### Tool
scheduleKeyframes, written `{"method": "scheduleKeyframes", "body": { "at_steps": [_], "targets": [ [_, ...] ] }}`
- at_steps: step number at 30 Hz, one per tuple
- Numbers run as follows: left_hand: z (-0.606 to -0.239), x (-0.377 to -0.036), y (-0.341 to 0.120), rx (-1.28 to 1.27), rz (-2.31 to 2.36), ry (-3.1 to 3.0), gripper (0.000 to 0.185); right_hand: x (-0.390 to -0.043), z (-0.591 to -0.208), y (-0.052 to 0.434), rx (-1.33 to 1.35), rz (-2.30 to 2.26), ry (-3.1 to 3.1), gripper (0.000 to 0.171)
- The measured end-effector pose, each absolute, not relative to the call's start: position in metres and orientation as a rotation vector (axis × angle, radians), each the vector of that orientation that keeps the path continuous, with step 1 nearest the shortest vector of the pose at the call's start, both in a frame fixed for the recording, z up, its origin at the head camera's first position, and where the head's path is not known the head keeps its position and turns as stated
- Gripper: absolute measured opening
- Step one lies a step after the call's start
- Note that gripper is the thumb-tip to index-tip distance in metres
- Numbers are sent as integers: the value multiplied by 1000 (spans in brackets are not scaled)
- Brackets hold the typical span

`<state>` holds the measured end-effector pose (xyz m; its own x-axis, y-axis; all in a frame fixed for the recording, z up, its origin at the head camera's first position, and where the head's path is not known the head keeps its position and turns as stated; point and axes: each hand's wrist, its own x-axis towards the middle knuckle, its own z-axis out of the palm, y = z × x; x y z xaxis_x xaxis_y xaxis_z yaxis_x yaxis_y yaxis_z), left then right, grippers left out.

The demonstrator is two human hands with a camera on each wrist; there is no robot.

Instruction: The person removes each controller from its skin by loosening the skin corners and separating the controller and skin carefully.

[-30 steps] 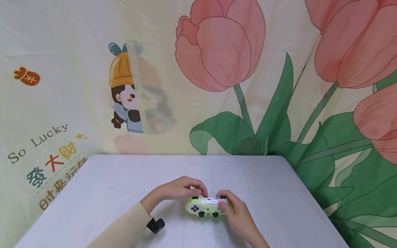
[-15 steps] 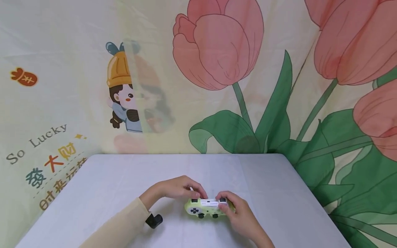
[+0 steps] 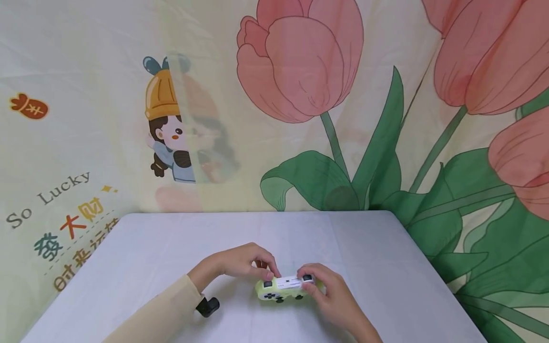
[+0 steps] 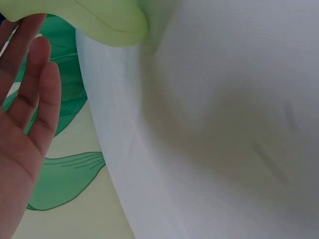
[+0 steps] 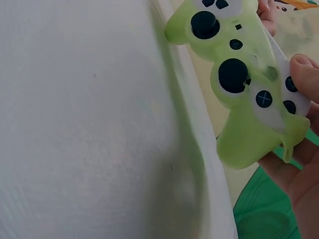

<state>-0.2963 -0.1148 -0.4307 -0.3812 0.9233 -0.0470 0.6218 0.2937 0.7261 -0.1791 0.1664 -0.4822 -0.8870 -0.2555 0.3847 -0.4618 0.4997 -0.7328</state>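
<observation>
A white game controller (image 3: pixel 288 283) wears a pale green soft cover (image 5: pixel 239 139), held just over the table. My right hand (image 3: pixel 332 293) grips its right end, thumb on the near face and fingers behind. In the right wrist view, the cover's edge stands loose near that thumb, baring white casing and some buttons. My left hand (image 3: pixel 241 261) pinches the controller's upper left edge beside a black shoulder button, thumb and index finger close together. Its other fingers (image 4: pixel 47 104) extend loosely in the left wrist view. The cover's rounded grip end (image 4: pixel 117 25) shows above them.
A white cloth covers the table (image 3: pixel 180 238). Behind it hangs a printed backdrop (image 3: pixel 227 95) with tulips, a cartoon figure and lettering. A black wrist-worn device (image 3: pixel 208 307) sits at my left cuff, just over the table.
The controller has tipped, so its white top edge shows more and the sticks and direction pad show less. My left thumb and index finger have shifted slightly left and down onto its edge.
</observation>
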Motion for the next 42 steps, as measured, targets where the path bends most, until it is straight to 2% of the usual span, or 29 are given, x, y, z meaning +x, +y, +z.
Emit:
{"method": "scheduleKeyframes", "body": {
  "at_steps": [6,17,42],
  "targets": [
    [-430,-294,-113,1390,887,2094,11,-180,-480,169,720,1298,-2452,25],
    [-433,-289,-105,1442,852,2072,15,-180,-480,172,891,1246,-2369,26],
    [-441,-291,-102,1378,856,1924,21,-178,-479,175,976,1256,-2357,37]
  ]
}}
